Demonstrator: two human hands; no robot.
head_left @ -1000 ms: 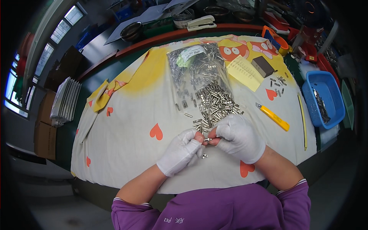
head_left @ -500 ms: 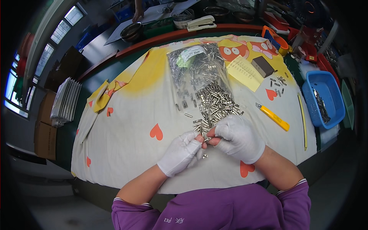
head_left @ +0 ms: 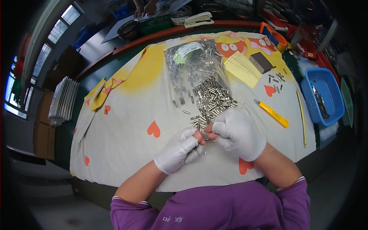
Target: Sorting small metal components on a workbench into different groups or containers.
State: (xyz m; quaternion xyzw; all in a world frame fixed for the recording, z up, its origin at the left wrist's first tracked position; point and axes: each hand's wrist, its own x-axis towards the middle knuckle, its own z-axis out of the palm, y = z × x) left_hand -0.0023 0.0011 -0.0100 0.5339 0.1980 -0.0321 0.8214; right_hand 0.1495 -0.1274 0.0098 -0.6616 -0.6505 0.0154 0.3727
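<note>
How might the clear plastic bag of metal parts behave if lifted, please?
The clear plastic bag would probably sag, its film looking thin. It is likely heavy for its size, given the metal parts inside. Some might spill, as loose parts lie at its near end.

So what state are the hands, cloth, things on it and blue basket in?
Left hand: gloved, fingers bent
Right hand: gloved, fingers bent; hold unclear
Metal parts: loose, mostly heaped, some scattered
Clear bag: lying flat, partly filled
Cloth: spread out, wrinkled
Yellow note: flat, written on
Dark block: set down
Yellow cutter: lying flat, blade unclear
Yellow strip: straight, lying flat
Blue basket: uncovered, partly filled
</note>
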